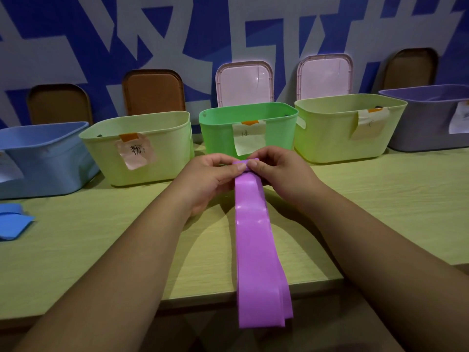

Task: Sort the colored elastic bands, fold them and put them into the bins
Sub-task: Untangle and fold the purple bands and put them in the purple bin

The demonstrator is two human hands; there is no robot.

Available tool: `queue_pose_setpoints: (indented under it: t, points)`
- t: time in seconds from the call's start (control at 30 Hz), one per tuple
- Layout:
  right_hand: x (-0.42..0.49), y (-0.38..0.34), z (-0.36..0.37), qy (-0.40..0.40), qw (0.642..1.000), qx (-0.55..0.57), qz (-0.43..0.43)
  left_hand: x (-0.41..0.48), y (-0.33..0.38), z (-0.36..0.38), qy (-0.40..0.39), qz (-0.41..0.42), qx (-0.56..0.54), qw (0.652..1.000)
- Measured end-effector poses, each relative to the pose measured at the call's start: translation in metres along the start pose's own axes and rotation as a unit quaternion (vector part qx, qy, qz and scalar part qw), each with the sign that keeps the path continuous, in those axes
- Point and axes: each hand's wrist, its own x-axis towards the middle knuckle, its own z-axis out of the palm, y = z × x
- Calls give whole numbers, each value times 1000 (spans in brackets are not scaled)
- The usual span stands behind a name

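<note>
A long purple elastic band (pixel 256 245) runs from the middle of the table toward me and hangs over the front edge. My left hand (pixel 210 179) and my right hand (pixel 276 171) both pinch its far end, thumbs on top, just in front of the green bin (pixel 220 133). The band lies doubled, with layered ends visible at its near tip. A row of bins stands along the back: a blue bin (pixel 45 158), a pale yellow-green bin (pixel 162 158), the green one, a second pale yellow-green bin (pixel 330 138) and a grey-purple bin (pixel 421 128).
Blue elastic bands (pixel 12 222) lie at the left edge of the wooden table (pixel 380 212). Brown and pink lids lean against the blue-and-white wall behind the bins. Paper labels are taped to the bin fronts.
</note>
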Motion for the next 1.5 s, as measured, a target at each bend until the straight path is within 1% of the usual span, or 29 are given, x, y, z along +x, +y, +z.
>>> queue_pose_setpoints:
  t: [0.1, 0.23, 0.4, 0.57, 0.73, 0.83, 1.0, 1.2, 1.3, 1.4, 1.5]
  points:
    - [-2, -2, 1, -1, 1000, -2, 1, 0, 0, 0, 19, 20, 21, 999]
    - [-9, -7, 1, -21, 999, -26, 12, -3, 1, 1, 28, 29, 39, 998]
    - [-8, -9, 0, -27, 1000, -4, 2, -4, 4, -2, 36, 31, 45, 998]
    - [-5, -5, -2, -35, 999, 29, 7, -4, 6, -1, 21, -8, -22, 1000]
    - [-4, -4, -6, -60, 996, 56, 21, -3, 4, -3, -25, -66, -84, 994]
    - [-5, -3, -8, -74, 995, 63, 26, -3, 3, -6, -36, -91, -80, 992]
    - [-8, -4, -9, -80, 991, 99, 36, -7, 6, -7, -47, -104, -19, 993]
    - [-10, -5, -9, -75, 988, 129, 31, -12, 11, -9, -70, -70, -20, 995]
    - [-10, -5, -6, -76, 989, 126, 26, -12, 8, -7, -50, -50, 1, 998]
    - [-10, -6, -5, -82, 985, 146, 38, -11, 6, -5, -16, -17, 35, 999]
    - [-10, -8, -6, -95, 979, 171, 50, -11, 6, -4, -3, -2, 33, 999]
